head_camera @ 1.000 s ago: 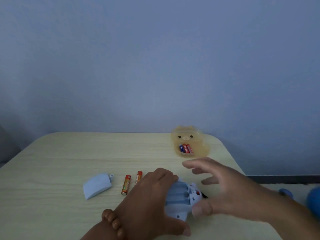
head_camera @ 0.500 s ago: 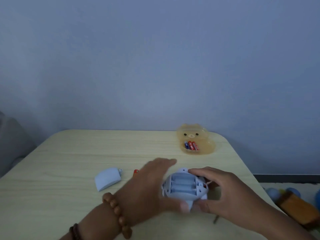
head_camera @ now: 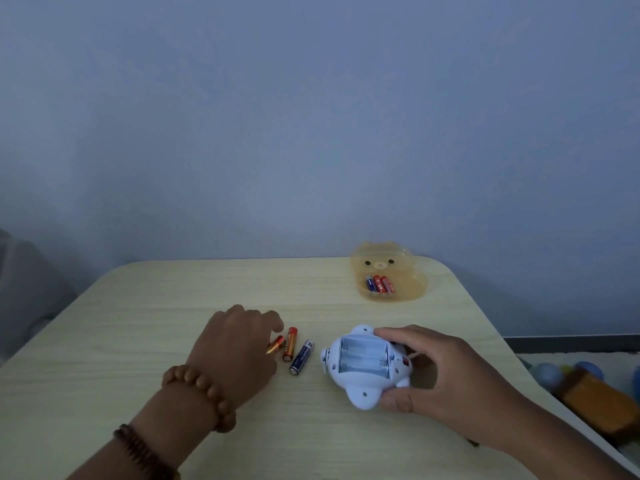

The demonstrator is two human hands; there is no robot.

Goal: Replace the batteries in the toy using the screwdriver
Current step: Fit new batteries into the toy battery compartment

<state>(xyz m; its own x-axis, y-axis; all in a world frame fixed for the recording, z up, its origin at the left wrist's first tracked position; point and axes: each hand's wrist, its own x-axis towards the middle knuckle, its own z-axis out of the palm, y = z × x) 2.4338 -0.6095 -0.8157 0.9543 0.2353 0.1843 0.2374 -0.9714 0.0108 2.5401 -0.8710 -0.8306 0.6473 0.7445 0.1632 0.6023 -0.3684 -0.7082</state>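
The light blue toy [head_camera: 363, 393] lies upside down on the table, its battery compartment [head_camera: 363, 360] open and empty. My right hand [head_camera: 436, 382] grips the toy from the right side. To its left lie a blue battery [head_camera: 302, 356] and an orange battery [head_camera: 290, 344]. My left hand [head_camera: 239, 348] is curled over a second orange battery [head_camera: 276, 345], which tilts under the fingertips. The compartment cover is hidden. A dark thin tip [head_camera: 472, 443] pokes out under my right forearm.
A yellow bear-shaped container [head_camera: 412, 289] at the back right of the table [head_camera: 173, 306] holds three batteries [head_camera: 380, 284]. Off the table's right edge, toys lie on the floor: an orange block [head_camera: 595, 403] and a blue ball [head_camera: 547, 374].
My left hand left the toy and moved left onto the loose batteries. A blue battery now lies beside the orange ones. My right hand took full hold of the toy.
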